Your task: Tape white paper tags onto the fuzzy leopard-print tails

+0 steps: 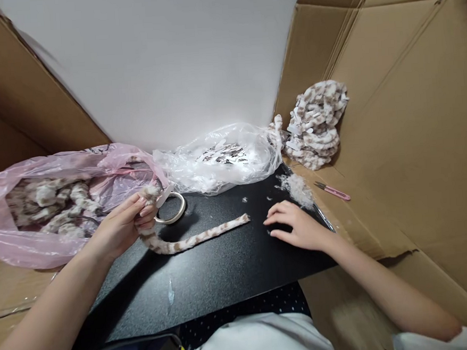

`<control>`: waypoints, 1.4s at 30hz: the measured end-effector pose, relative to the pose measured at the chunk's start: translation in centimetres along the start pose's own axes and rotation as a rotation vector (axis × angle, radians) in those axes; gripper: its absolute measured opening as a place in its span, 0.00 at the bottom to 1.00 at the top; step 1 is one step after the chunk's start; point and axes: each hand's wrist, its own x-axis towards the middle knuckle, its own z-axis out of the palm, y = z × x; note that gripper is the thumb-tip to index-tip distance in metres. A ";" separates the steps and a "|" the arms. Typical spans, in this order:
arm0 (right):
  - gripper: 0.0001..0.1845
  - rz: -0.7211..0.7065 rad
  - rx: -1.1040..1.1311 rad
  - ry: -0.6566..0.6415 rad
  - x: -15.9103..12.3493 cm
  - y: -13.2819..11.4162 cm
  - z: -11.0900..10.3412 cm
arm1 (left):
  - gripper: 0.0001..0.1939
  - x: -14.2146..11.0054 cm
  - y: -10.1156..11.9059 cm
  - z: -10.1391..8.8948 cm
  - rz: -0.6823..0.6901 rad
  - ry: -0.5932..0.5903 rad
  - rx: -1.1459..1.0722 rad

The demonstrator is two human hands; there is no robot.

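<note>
My left hand (129, 225) is closed around one end of a long plush tail (198, 239), furry white with brown bands. A small white tag (165, 194) sticks out beside the fingers at that end. From the hand the tail curves down and lies along the black table, its other end pointing right. My right hand (296, 225) hovers over or rests on the table just right of that free end, fingers apart and holding nothing. A roll of tape (176, 217) lies on the table behind the tail, close to my left hand.
At left lies a pink plastic bag (5, 223) with striped plush pieces inside. A clear bag (181, 170) of printed tags lies along the back wall. Finished-looking plush tails (317, 121) are heaped at back right. Fluff (296, 189) and pink thread snips (334, 191) lie near cardboard walls (414, 130).
</note>
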 end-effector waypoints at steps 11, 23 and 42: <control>0.16 0.142 -0.419 0.220 1.8 1.9 -0.5 | 0.14 0.3 -2.2 1.4 -0.154 -0.224 0.036; 0.06 -0.158 0.407 0.204 10.9 -4.3 5.1 | 0.22 0.4 -6.9 6.0 -0.403 -0.413 0.008; 0.07 -0.048 0.642 0.384 9.9 -5.0 7.2 | 0.24 -0.3 -8.1 5.8 -0.198 -0.358 0.153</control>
